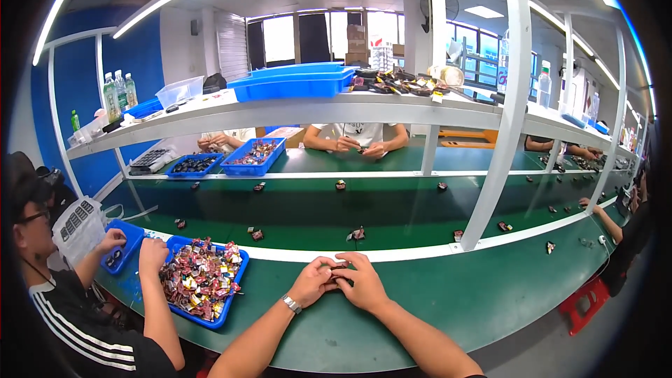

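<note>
Hands pinching small dark part | green worktop beneath | blue wall left | ceiling lights overhead

1. Right of the right hand, the near green bench gives open sideways room.
2. Left, a heaped blue bin blocks low passage; a co-worker's forearm stands at its left side.
3. Farther off, a white rail edges the belt; gaps separate its scattered parts.
4. A white post stands right; a shelf beam crosses above.
</note>
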A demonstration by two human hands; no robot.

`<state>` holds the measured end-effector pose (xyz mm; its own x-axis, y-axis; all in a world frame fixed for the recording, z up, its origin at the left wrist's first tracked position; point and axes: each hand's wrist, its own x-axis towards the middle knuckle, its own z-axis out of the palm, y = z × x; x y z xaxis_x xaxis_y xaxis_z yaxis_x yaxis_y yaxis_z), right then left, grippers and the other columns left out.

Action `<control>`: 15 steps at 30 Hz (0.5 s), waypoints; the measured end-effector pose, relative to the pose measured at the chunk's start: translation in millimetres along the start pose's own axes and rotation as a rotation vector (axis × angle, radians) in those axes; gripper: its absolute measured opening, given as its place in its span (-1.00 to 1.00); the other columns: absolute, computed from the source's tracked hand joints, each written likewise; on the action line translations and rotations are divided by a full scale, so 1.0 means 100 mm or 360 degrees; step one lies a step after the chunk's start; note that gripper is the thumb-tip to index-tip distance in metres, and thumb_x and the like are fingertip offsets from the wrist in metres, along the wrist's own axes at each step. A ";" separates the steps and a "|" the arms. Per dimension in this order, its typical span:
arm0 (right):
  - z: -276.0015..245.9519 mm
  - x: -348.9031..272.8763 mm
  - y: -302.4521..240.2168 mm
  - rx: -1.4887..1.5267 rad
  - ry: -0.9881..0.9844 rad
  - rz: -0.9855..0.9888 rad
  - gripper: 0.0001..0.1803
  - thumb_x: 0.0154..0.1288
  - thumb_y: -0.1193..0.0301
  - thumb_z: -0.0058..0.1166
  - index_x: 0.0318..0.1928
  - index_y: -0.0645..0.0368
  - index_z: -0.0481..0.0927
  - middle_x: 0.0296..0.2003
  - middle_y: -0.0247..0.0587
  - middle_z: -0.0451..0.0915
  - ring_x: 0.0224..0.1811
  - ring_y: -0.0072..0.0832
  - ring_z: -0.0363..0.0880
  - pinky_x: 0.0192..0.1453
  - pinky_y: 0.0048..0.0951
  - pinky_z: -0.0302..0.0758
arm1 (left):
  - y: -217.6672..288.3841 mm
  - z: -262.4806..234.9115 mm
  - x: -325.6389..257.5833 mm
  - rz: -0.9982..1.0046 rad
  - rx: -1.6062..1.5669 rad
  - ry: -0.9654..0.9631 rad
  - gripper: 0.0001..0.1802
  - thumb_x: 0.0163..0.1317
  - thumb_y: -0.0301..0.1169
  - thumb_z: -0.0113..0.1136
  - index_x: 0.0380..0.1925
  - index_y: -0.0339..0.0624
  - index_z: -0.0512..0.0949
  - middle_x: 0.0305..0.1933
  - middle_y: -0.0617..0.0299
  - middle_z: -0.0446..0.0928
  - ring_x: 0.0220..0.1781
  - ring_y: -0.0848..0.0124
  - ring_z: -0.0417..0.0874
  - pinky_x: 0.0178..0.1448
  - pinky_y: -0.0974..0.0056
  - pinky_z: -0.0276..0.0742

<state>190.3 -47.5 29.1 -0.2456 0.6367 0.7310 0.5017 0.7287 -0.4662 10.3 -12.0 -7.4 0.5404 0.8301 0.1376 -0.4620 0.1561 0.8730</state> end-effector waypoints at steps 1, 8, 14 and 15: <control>-0.01 0.01 -0.02 -0.0069 0.0033 -0.0033 -0.76 0.00 0.56 0.29 -0.24 0.13 0.71 0.03 -0.22 0.55 0.12 -0.20 0.46 0.16 -0.26 0.49 | 0.00 -0.01 0.01 0.0013 -0.0040 -0.0026 -0.84 0.44 -0.42 0.01 -0.03 -0.10 0.36 0.24 0.04 0.44 0.19 0.25 0.54 0.27 0.02 0.52; 0.02 -0.02 -0.06 -0.0147 0.0126 -0.0055 -0.80 -0.06 0.58 0.28 -0.32 0.16 0.70 -0.01 -0.23 0.57 0.11 -0.20 0.48 0.16 -0.27 0.49 | -0.04 -0.07 0.01 0.0041 -0.0104 -0.0048 -0.84 0.43 -0.42 0.02 -0.04 -0.09 0.37 0.23 0.04 0.44 0.20 0.25 0.53 0.28 0.00 0.50; 0.09 -0.05 -0.02 -0.0072 0.0140 0.0116 -0.79 -0.03 0.58 0.26 -0.30 0.14 0.71 0.03 -0.24 0.57 0.14 -0.22 0.45 0.18 -0.25 0.48 | -0.07 -0.08 0.05 0.0066 -0.0132 -0.0098 -0.80 0.43 -0.41 0.02 0.00 -0.11 0.36 0.26 0.07 0.43 0.22 0.28 0.53 0.26 0.07 0.51; 0.11 -0.07 -0.02 -0.0030 0.0147 0.0179 -0.79 -0.02 0.59 0.25 -0.29 0.13 0.71 0.05 -0.24 0.56 0.16 -0.22 0.44 0.20 -0.24 0.47 | -0.07 -0.07 0.04 0.0062 -0.0136 -0.0093 -0.80 0.43 -0.41 0.02 0.00 -0.11 0.36 0.26 0.07 0.43 0.22 0.28 0.53 0.26 0.07 0.51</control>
<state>182.1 -50.4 19.7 -0.1101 0.6874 0.7179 0.5376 0.6487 -0.5387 10.8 -6.5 -16.4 0.5598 0.8041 0.2001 -0.5403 0.1711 0.8239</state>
